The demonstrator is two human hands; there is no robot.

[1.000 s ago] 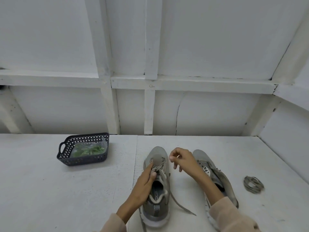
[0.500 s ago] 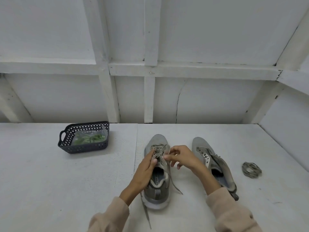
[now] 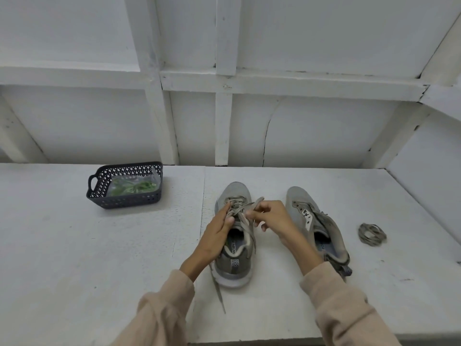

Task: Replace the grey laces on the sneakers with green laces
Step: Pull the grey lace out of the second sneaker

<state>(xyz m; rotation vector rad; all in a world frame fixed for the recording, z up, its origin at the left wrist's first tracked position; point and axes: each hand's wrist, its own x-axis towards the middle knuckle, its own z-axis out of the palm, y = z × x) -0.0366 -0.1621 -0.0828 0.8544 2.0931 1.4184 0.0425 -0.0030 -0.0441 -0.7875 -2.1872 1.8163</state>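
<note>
Two grey sneakers stand side by side on the white table. The left sneaker (image 3: 234,191) still carries its grey lace (image 3: 237,208), with one loose end (image 3: 218,293) trailing past the heel. My left hand (image 3: 218,231) rests on that shoe's left side, fingertips at the eyelets. My right hand (image 3: 268,218) pinches a loop of the lace above the tongue. The right sneaker (image 3: 316,228) has no lace. A coiled grey lace (image 3: 371,234) lies to its right. Green laces (image 3: 134,187) sit in a clear bag inside the dark basket (image 3: 124,199).
The table's front edge (image 3: 249,342) runs just below my sleeves. A white panelled wall (image 3: 224,131) closes the back, and a side wall (image 3: 429,186) closes the right. Bare table surface (image 3: 74,258) lies at the left, in front of the basket.
The camera tilted down, so the whole scene sits higher in view. My right hand came down onto the left sneaker's lacing and took hold of a lace loop. My left hand stayed on the shoe.
</note>
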